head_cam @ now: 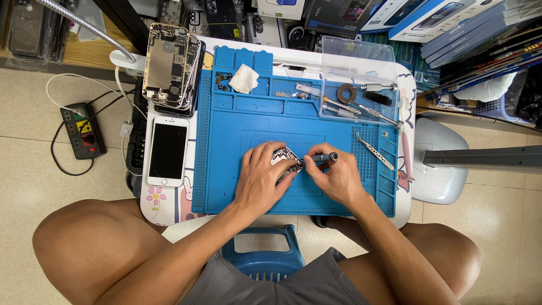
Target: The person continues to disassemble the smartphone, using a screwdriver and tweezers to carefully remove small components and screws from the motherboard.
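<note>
A: Two hands meet at the middle of the frame. Start at the far left, though. What's there?

B: At mid-left on the tiled floor lies a dark power strip (83,130) with a white cable looping off it. Just right of that, on the small white table (407,90), a white phone (167,151) lies face up with its screen dark. Above it, toward the upper left, sits a stack of opened phone bodies (171,66).

A: And the blue area?

B: A blue work mat (226,147) covers most of the table. A crumpled white wipe (244,78) rests in one of its upper trays.

A: Now the hands.

B: The left hand (261,181) lies flat over a small circuit board (288,162) at the centre of the mat, fingers pressing it down. The right hand (337,178) is closed around a small grey screwdriver (322,158), pinched between thumb and fingers, with its tip at the board's right edge.

A: Further right?

B: Metal tweezers (374,151) lie on the mat's ridged strip just beyond the right hand. Above them, in the upper right of the mat, a clear plastic box (359,79) holds more screwdrivers and a ring-shaped part.
</note>
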